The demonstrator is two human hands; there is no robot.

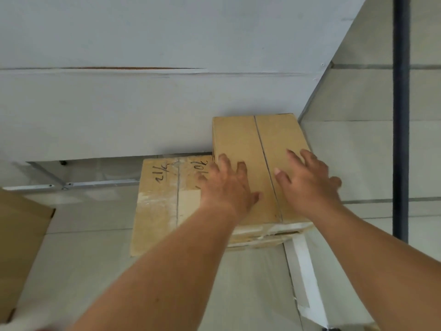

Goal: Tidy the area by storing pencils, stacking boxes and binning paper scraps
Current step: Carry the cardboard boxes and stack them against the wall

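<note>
Both forearms reach forward from the bottom edge of the view, and they end at the top carton (pixel 250 149), which I take as the landmark. On its left half lies the left hand (pixel 229 187), flat, with the fingers spread and the thumb toward the middle seam. On its right half lies the right hand (pixel 307 180), also flat and spread, its thumb hanging over the right edge. Neither hand pinches anything; they only press on the lid.

This carton sits on a lower box (pixel 269 232), whose taped front edge shows just under it. Beside the carton, to its left and lower, stands a marked box (pixel 162 199) with handwriting on top. Far to the left, at the frame border, a flat cardboard sheet (pixel 21 237) is visible. Behind the carton is the pale wall (pixel 119 103).

I judge that stacking is the step in hand. The risk is a crooked stack: a sideways push could slide the carton over the right edge of the lower box. No pencils or paper scraps are visible.
</note>
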